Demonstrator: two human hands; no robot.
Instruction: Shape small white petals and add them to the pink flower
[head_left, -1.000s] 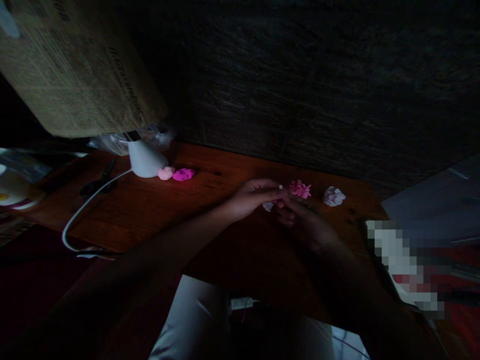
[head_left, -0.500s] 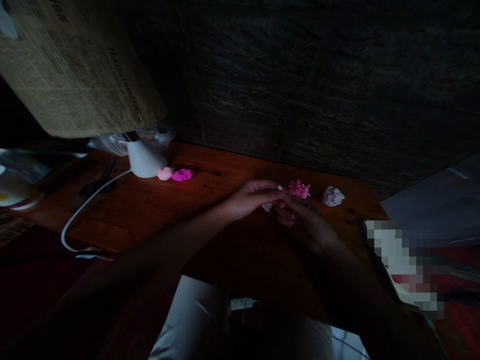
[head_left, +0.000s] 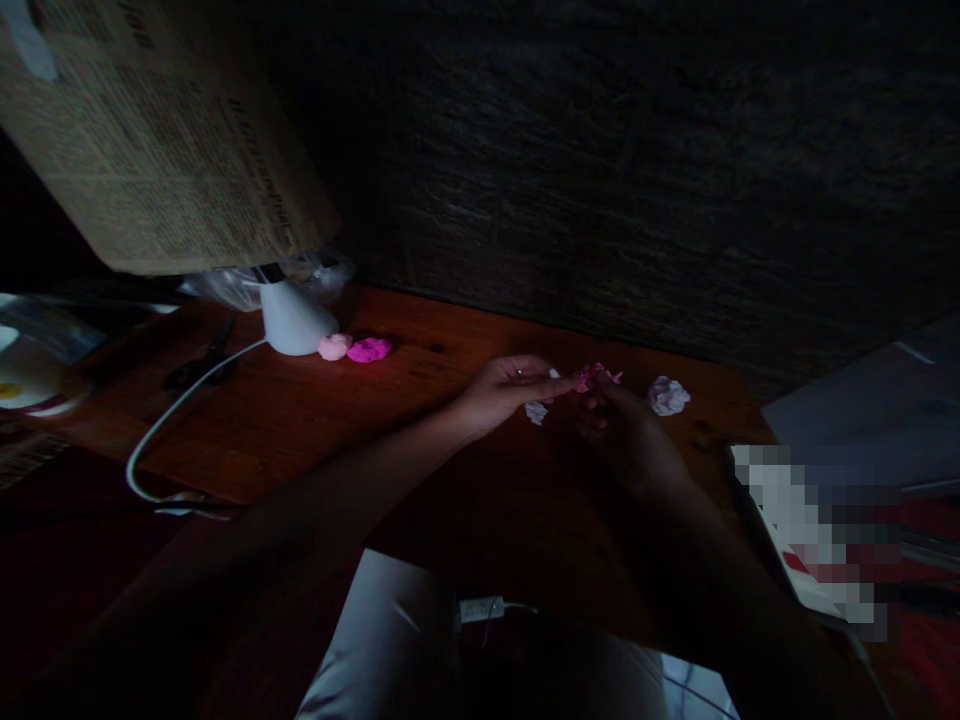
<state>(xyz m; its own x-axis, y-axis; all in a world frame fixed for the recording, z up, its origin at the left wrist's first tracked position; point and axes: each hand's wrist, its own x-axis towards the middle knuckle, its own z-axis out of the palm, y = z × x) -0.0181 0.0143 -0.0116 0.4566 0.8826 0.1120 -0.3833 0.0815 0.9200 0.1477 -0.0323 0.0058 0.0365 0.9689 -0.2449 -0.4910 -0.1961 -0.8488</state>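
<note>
Both hands meet over a dim wooden table. My left hand is closed in a pinch, its fingertips touching a small pink ruffled flower-like piece. My right hand is curled, its fingers closed on the same pink piece from below and the right. A small white scrap lies on the table just under my left fingertips. A white crumpled flower-like lump rests on the table to the right of my hands.
A white lamp base with a white cord stands at the back left, beside a pale pink lump and a magenta lump. Dark scissors lie left. A newspaper sheet hangs above. A dark wall runs behind.
My right hand has moved up and right to the pink piece, which now sits between both hands' fingertips. My left hand has stayed almost in place.
</note>
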